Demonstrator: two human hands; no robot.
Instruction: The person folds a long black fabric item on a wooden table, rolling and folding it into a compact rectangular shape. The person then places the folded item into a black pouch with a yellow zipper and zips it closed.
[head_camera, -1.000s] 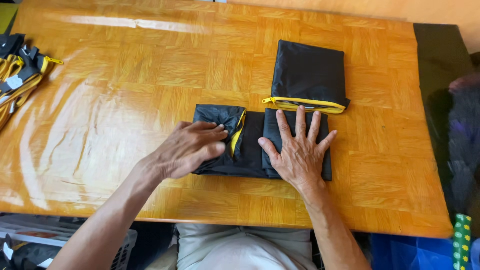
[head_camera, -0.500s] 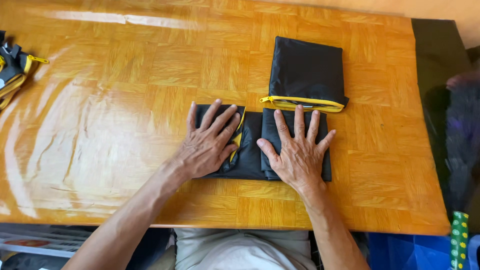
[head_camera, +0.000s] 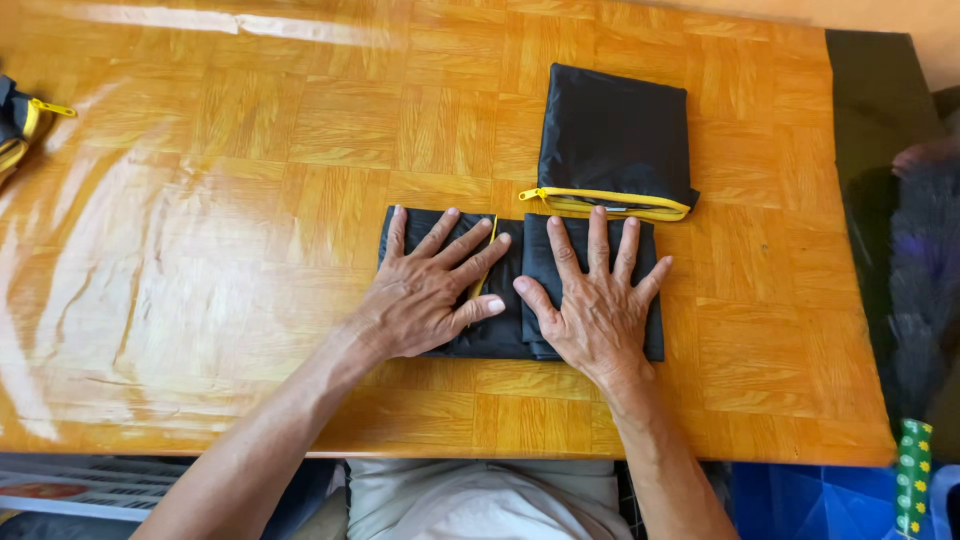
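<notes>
1. While both hands press flat, the wooden surface (head_camera: 250, 200) carries all items; its near edge runs just below the wrists.
2. The zipped black pouch (head_camera: 615, 135) with yellow zipper lies toward the far right part of the surface, its zipper edge touching the folded cloth. The zipper appears nearly closed; contents cannot be told.
3. The folded black cloth (head_camera: 515, 285) with yellow trim lies near the middle of the near edge.
4. The left hand (head_camera: 425, 290) and right hand (head_camera: 595, 300) rest on it, fingers spread wide, gripping nothing.
5. Step in hand, as judged: flattening the fold. A further fold would call for lifting one edge.
6. A black-and-yellow item (head_camera: 20, 125) sits at the left edge.
</notes>
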